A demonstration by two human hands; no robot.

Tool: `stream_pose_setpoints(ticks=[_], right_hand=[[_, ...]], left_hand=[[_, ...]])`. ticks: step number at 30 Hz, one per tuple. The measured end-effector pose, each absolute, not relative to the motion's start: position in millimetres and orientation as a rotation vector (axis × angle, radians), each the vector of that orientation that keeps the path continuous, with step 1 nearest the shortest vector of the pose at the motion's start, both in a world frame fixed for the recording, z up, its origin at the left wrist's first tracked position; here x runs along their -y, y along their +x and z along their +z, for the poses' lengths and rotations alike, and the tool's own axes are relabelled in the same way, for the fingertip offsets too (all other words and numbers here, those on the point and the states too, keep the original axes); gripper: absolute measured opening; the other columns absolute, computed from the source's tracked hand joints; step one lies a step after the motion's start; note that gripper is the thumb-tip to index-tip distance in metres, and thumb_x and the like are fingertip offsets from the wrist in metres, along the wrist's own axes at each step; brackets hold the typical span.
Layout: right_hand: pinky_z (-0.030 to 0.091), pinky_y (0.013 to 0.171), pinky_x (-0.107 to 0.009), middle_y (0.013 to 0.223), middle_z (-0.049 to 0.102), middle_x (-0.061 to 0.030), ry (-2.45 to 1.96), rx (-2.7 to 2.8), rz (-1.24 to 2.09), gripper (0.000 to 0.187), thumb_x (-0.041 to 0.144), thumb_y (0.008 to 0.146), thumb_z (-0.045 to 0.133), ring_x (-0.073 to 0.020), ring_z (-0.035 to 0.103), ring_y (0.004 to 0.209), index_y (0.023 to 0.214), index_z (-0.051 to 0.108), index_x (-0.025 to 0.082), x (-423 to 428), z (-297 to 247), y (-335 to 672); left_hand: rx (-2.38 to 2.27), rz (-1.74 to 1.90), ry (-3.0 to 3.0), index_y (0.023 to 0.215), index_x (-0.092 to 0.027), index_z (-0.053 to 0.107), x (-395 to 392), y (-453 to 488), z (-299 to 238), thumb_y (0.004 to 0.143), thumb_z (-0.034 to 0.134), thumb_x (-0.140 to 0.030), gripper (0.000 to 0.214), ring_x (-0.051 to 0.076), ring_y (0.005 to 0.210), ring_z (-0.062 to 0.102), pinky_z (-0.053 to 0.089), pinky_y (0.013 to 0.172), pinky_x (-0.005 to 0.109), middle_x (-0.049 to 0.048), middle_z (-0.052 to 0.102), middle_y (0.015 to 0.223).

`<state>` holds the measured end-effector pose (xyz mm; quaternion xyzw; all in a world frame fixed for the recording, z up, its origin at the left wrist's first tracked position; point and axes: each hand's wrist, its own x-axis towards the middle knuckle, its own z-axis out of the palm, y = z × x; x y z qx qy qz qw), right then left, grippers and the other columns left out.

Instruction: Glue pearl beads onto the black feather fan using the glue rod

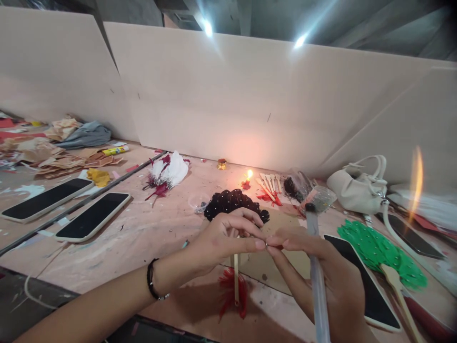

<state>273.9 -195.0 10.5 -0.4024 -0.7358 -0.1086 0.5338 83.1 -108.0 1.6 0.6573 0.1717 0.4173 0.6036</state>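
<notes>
A small piece — too tiny to be identified — is pinched between the meeting fingertips of the left hand and the right hand, just above the bench. A clear glue stick is also gripped in the right hand — a red feather fan lies below.

Translucent smooth plastic glue stick, bare wooden stick, fluffy red feathers, matt cardboard.

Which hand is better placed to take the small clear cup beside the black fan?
Probably the left hand: the clear cup lies on its side, and it carries no tool. The right hand is farther away and holds a long translucent stick.
</notes>
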Motion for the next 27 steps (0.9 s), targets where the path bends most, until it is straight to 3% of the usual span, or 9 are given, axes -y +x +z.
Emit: stream_pose_setpoints(ticks=[6, 11, 16, 27], right_hand=[[0.072, 0.085, -0.030, 0.099, 0.087, 0.0022, -0.973, 1.745, -0.224, 0.022, 0.013, 0.098, 0.077, -0.0195, 0.086, 0.088, 0.110, 0.069, 0.030, 196.1, 6.2, 272.2], [0.072, 0.084, -0.034, 0.099, 0.086, 0.0001, -1.046, 1.716, -0.159, 0.020, 0.015, 0.097, 0.078, -0.0214, 0.086, 0.089, 0.105, 0.066, 0.029, 194.1, 4.0, 273.1], [0.071, 0.072, -0.025, 0.092, 0.082, 0.0003, -1.059, 1.685, -0.104, 0.016, 0.015, 0.096, 0.075, -0.0172, 0.084, 0.080, 0.102, 0.067, 0.028, 194.3, 4.8, 269.8], [0.069, 0.070, -0.020, 0.090, 0.074, 0.0010, -1.072, 1.498, 0.387, 0.019, 0.019, 0.095, 0.080, -0.0154, 0.081, 0.081, 0.100, 0.065, 0.029, 189.2, -2.5, 270.9]], left_hand=[[-0.393, 0.982, 1.519, 0.082, -0.027, 0.088, 109.0, 81.9, -0.8, 0.083, 0.096, -0.043, 0.018, 0.022, 0.101, 0.070, 0.058, 0.083, 0.036, 0.0068, 0.072, 0.108], [-0.407, 1.090, 1.737, 0.087, -0.026, 0.085, 109.3, 77.5, -1.2, 0.092, 0.087, -0.034, 0.010, 0.022, 0.101, 0.069, 0.059, 0.091, 0.040, 0.0073, 0.071, 0.110], [-0.428, 1.314, 2.098, 0.095, -0.026, 0.083, 111.9, 72.6, 0.4, 0.097, 0.080, -0.023, 0.005, 0.023, 0.110, 0.067, 0.055, 0.103, 0.045, 0.0073, 0.070, 0.114], [-0.315, 1.740, 2.580, 0.104, -0.020, 0.073, 115.7, 76.2, -8.1, 0.099, 0.070, -0.007, 0.015, 0.025, 0.109, 0.059, 0.055, 0.097, 0.045, 0.0079, 0.071, 0.106]])
